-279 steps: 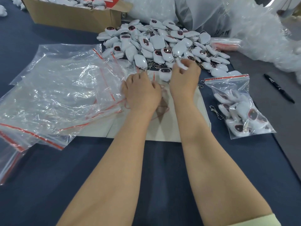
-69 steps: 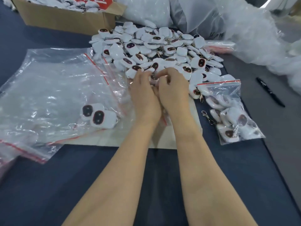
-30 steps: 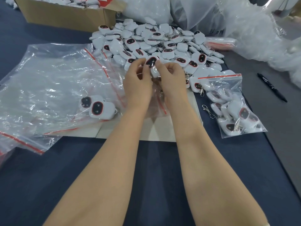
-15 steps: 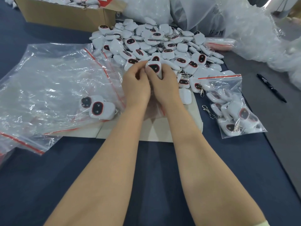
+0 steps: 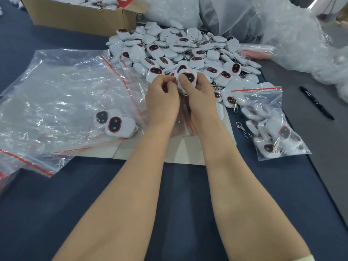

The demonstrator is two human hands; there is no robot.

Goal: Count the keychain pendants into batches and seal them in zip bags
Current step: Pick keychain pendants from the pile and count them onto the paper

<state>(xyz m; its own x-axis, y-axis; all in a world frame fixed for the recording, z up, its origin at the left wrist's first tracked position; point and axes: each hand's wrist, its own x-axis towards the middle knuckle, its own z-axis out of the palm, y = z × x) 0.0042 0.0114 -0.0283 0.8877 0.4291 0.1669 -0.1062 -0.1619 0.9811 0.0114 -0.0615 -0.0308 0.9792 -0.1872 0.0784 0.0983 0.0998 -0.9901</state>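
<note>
A big heap of white keychain pendants (image 5: pixel 180 51) with dark red-rimmed faces lies on the blue table. My right hand (image 5: pixel 199 97) grips one pendant (image 5: pixel 187 77) at the heap's near edge, thumb on its face. My left hand (image 5: pixel 162 99) is right beside it with fingers curled at the pendant's left side; what they pinch is hidden. Two pendants (image 5: pixel 114 123) lie on a spread of empty zip bags (image 5: pixel 62 98) at the left. A filled zip bag (image 5: pixel 267 123) lies at the right.
A cardboard box (image 5: pixel 79 17) holding more pendants stands at the back left. Crumpled clear plastic (image 5: pixel 293 34) fills the back right. A black marker (image 5: pixel 316 102) lies on the grey strip at right. White card sheets (image 5: pixel 169 149) lie under my wrists.
Both hands stay together at the heap's near edge, and the pendant's face has turned up under my right thumb. Since 9.3 s ago, two pendants have appeared on the left zip bags.
</note>
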